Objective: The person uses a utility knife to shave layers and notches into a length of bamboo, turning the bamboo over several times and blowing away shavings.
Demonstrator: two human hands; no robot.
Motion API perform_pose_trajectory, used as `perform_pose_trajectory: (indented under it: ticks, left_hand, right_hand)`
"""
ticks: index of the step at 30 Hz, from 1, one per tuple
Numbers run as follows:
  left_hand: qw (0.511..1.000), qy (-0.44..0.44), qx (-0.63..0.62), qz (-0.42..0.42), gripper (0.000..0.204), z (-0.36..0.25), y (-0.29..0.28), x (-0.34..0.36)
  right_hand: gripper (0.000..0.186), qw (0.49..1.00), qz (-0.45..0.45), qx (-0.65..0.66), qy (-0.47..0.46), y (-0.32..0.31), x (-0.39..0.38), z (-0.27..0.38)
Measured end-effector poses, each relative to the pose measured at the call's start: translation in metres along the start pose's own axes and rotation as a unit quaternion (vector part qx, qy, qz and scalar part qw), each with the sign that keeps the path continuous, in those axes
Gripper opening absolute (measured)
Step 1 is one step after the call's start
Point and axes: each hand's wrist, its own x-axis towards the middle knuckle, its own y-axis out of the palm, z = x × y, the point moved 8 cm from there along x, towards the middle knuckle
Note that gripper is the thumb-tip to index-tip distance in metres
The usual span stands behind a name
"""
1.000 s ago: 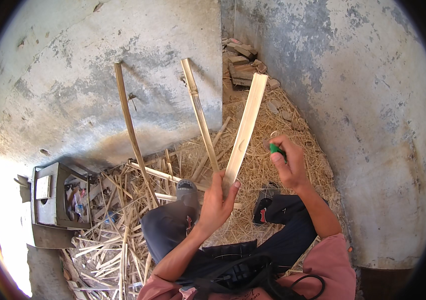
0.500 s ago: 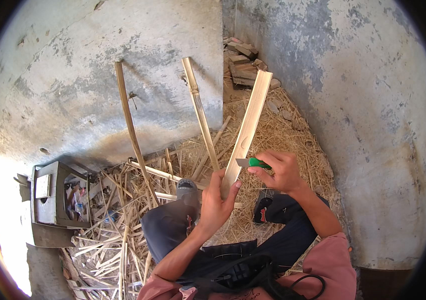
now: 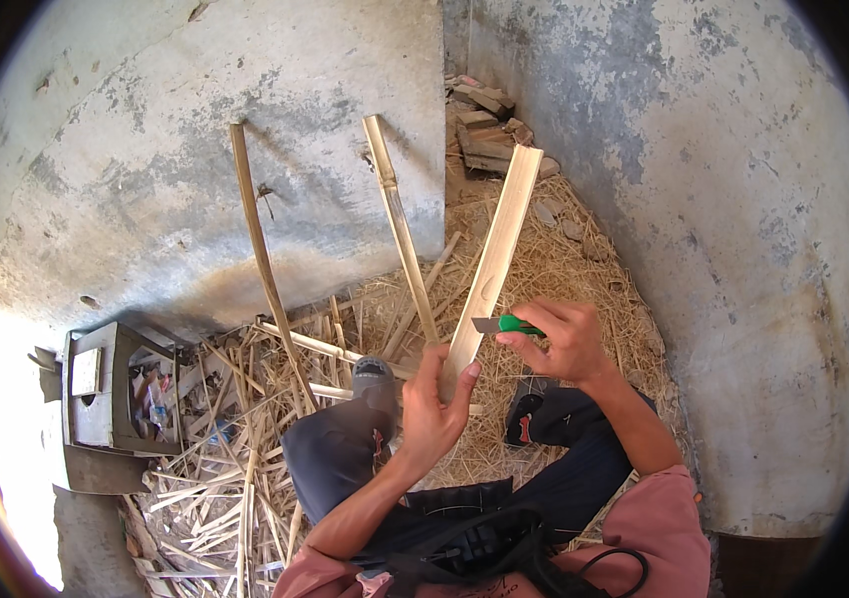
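Observation:
My left hand (image 3: 434, 407) is closed round the lower end of a split bamboo strip (image 3: 502, 239), thumb on its right edge. The strip slants up and to the right, its pale inner face toward me, with a curved mark a little above the blade. In my right hand (image 3: 566, 339) is a utility knife (image 3: 516, 324) with a green handle. Its short grey blade points left and lies over the strip's lower part, just above my left hand. Whether the edge bites into the bamboo, I cannot tell.
Two bamboo poles (image 3: 263, 264) (image 3: 400, 229) lean on the left wall. Split sticks (image 3: 235, 498) litter the floor at left, shavings (image 3: 584, 289) at right. A grey box (image 3: 91, 399) stands far left. Bricks (image 3: 489, 149) are piled in the corner. My legs (image 3: 340, 458) are bent below.
The bamboo strip's far end has come down slightly toward me. The knife and both hands have hardly moved, and both grips are unchanged.

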Motion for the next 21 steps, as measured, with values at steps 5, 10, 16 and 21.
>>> perform_pose_trajectory:
  ticks: [5, 10, 16, 21]
  left_hand:
    - [0.999, -0.03, 0.003, 0.027, 0.025, 0.001, 0.002, -0.001]
    - [0.999, -0.023, 0.002, 0.028, 0.025, 0.002, 0.004, -0.001]
    - [0.998, -0.024, 0.0, 0.051, 0.025, 0.004, 0.01, -0.007]
    - [0.998, -0.022, 0.003, 0.064, 0.026, 0.0, 0.022, -0.005]
  right_hand:
    - [0.029, 1.0, 0.005, -0.018, 0.008, -0.005, 0.002, -0.005]
    - [0.03, 1.0, -0.006, -0.025, 0.004, -0.011, 0.004, -0.009]
    - [0.031, 0.991, -0.049, -0.013, 0.126, -0.028, 0.0, -0.057]
    - [0.028, 0.991, -0.076, -0.057, 0.094, -0.057, 0.009, -0.076]
